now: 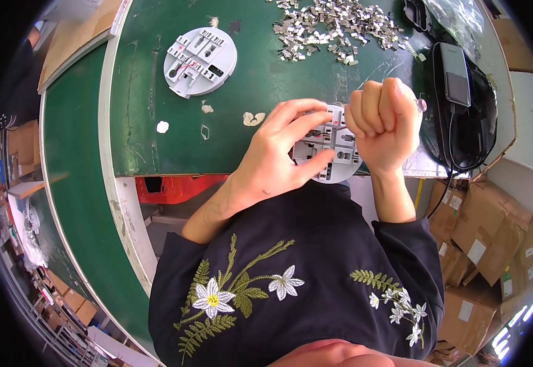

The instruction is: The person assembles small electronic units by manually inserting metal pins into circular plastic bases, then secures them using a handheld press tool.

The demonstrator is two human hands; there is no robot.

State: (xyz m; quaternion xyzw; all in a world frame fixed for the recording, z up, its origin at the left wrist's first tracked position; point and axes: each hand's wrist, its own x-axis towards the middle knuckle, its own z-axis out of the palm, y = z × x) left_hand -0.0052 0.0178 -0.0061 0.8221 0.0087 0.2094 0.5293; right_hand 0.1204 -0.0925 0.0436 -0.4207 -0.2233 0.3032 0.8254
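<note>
A round grey plastic base point(342, 174) with slots and metal clips lies at the table's near edge, partly covered by both hands. My left hand point(279, 144) grips it from the left, with fingers and thumb curved apart over its face. My right hand point(383, 119) is closed in a fist above its right side. A clear pinkish handle end point(422, 105) sticks out of the fist, and a thin shaft shows on the other side; it looks like a screwdriver, mostly hidden by the fingers.
Another round grey base point(200, 61) with a red wire lies at the far left. Loose metal clips point(340, 27) are heaped at the back. On the right, a grey power bank point(455, 73) with a cable rests on a black case point(477, 131). Cardboard boxes point(487, 220) stand beyond the table.
</note>
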